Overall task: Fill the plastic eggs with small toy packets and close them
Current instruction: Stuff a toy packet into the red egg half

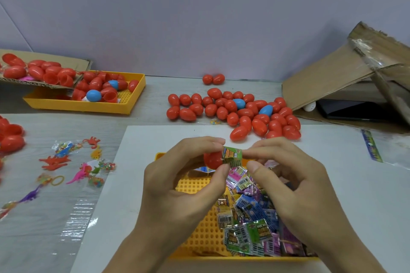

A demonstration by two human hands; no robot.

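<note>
Packet [231,154] pinched in my right grip [295,184], at mouth of egg half [211,159] clamped in my left grip [177,182]. Risk: folded packet springs out, blocking closure.

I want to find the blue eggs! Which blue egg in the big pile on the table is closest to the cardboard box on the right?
The tilted blue egg at the pile's right side. The other blue egg lies farther left, nearer the pile's middle, farther from the cardboard box.
</note>
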